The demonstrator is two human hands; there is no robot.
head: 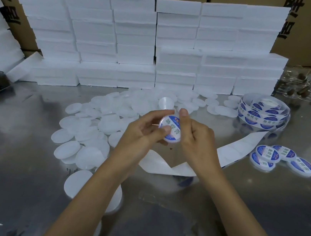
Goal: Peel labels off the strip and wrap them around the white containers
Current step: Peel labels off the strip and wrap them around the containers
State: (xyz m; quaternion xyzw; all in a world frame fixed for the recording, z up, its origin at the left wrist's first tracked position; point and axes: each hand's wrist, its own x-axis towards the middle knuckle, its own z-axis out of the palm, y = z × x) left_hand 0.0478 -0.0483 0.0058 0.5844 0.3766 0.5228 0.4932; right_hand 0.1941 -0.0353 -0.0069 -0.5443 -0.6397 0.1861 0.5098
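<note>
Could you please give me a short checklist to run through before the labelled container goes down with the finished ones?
1. Round white plastic container gripped by both hands: ok; left hand and right hand pinch its rim.
2. Blue and white round label sits on the container's face: ok.
3. Label pressed flat, without bubbles: cannot tell; fingers cover its edges.
4. Room beside the three finished labelled containers on the shiny metal table: ok.
5. Roll of blue and white labels within sight for the next peel: ok.
6. Unlabelled white containers left to do: ok, many lie on the left.
</note>
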